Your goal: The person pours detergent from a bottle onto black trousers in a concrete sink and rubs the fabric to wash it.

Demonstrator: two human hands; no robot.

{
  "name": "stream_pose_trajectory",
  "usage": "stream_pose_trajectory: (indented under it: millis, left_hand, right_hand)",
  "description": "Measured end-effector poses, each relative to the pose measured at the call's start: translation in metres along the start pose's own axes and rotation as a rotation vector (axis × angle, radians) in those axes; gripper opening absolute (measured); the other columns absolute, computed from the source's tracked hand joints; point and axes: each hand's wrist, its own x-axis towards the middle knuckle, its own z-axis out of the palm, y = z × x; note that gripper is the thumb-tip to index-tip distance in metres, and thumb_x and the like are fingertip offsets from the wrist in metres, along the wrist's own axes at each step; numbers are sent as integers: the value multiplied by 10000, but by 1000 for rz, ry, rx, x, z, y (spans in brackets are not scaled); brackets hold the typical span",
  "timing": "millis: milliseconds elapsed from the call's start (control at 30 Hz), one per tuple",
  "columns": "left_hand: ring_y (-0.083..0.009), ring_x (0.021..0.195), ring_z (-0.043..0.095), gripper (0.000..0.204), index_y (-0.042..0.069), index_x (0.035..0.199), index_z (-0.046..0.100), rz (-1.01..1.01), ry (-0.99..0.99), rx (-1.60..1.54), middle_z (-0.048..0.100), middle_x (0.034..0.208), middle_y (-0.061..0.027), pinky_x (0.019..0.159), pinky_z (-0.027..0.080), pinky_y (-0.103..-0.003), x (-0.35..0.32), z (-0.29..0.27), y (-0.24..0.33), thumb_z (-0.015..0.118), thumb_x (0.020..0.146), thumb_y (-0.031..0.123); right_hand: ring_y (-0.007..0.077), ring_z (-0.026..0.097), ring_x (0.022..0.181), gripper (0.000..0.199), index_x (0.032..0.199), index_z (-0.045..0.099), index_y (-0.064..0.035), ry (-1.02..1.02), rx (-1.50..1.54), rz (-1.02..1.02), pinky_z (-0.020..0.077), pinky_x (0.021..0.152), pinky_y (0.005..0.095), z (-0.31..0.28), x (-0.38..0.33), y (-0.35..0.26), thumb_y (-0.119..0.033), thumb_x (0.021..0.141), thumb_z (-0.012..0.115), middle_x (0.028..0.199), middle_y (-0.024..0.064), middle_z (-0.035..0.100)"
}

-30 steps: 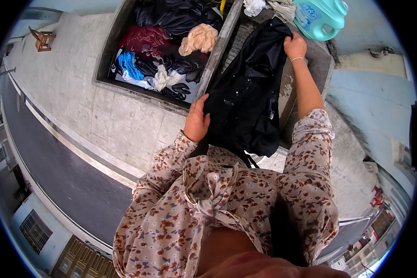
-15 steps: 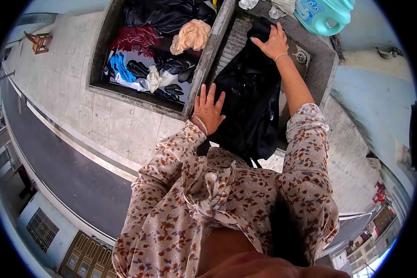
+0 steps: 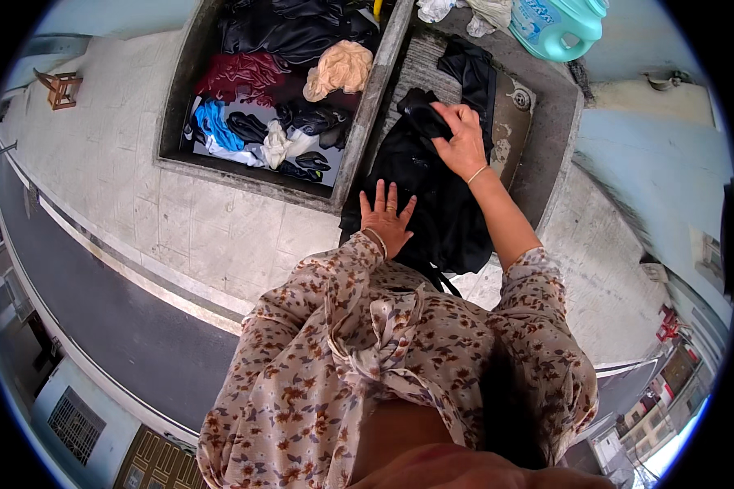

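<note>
A black garment [image 3: 446, 216] lies wet and creased over the washboard side of a concrete sink [image 3: 556, 134], its near end hanging over the front edge. My left hand [image 3: 388, 220] rests on its left part, palm down with the fingers spread. Farther up and to the right, my right hand [image 3: 463, 138] is closed round a bunched, rounded dark piece that looks like a fold of the same garment. The fingers partly hide that piece. Beyond it, another stretch of black cloth [image 3: 470, 75] reaches toward the far end of the washboard.
Left of the washboard, a concrete basin [image 3: 253, 181] holds dark, maroon, blue and white clothes and a beige cloth [image 3: 339, 72]. A turquoise jug [image 3: 556, 33] stands at the back right beside whitish rags [image 3: 489, 15]. A wooden stool [image 3: 59, 88] stands far left.
My right hand has come back toward me from the far end and has closed on a dark bunch of cloth. My left hand has shifted slightly nearer and right, still spread.
</note>
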Motion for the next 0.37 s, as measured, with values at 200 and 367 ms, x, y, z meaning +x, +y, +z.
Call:
stream_pose_trajectory:
  millis: [200, 367]
  left_hand:
    - [-418, 1359, 0, 652, 188, 1435, 194, 34, -133, -20, 101, 1477, -202, 996, 72, -677, -3, -21, 5, 423, 898, 480]
    - [-392, 1366, 5, 705, 192, 1440, 164, 48, -43, -99, 81, 1481, -206, 1015, 65, -650, -3, -8, -1, 477, 877, 480]
  right_hand:
    - [344, 283, 1262, 431, 936, 609, -176, 38, -192, 118, 196, 987, 568, 56, -57, -18, -460, 630, 716, 1345, 91, 370]
    - [208, 471, 1075, 389, 840, 665, -72, 268, -376, 230, 303, 922, 472, 94, 59, 52, -440, 714, 647, 1093, 45, 574]
